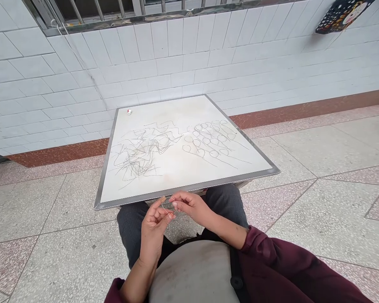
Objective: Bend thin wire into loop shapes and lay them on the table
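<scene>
My left hand point(158, 219) and my right hand point(188, 205) meet over my lap, just off the table's near edge. Between them is a thin wire point(163, 207) bent into a loop; the fingers of both hands pinch it. A tape-like tan wrap covers one left fingertip. On the white table point(177, 174), a tangled heap of loose, crooked wires point(142, 151) covers the left side. To the right lie several wires with round looped ends point(205, 141), their straight tails pointing toward the near right.
A small red and white object point(129, 112) sits at the table's far left corner. Behind the table stands a white tiled wall point(177, 50) with a barred window point(120, 8). A dark spotted bag point(341, 19) hangs at upper right. My legs point(227, 206) are under the table edge.
</scene>
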`<state>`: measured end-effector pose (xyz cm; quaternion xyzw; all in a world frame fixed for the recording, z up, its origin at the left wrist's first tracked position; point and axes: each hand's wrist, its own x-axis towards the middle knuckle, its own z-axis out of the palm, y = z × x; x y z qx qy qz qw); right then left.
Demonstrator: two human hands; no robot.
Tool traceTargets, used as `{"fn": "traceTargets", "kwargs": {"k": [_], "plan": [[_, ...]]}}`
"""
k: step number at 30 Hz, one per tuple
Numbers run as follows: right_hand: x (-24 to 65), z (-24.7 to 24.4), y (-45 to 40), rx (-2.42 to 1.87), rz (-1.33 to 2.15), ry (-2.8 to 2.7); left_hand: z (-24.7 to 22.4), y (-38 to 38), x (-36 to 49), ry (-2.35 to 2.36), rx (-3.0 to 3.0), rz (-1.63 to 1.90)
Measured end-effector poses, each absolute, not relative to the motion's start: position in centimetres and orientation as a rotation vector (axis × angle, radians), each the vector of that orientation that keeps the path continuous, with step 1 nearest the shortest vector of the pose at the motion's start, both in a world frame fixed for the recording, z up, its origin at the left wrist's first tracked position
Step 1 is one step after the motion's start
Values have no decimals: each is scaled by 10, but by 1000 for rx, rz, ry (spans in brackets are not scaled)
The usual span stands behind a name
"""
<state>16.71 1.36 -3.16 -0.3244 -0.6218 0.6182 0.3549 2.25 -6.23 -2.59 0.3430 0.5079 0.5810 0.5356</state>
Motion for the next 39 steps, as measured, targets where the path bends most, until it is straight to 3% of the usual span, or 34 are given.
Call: {"fn": "traceTargets", "kwargs": {"k": [17,30,39], "plan": [[167,-37,15,-789,1557,-1665,-24,-59,22,1207,835,1271],[164,-37,5,-779,865,-2245,-24,-53,23,1252,697,1607],[151,-41,1,-1021,722,-2309,-31,-43,28,1293,716,1736]]}}
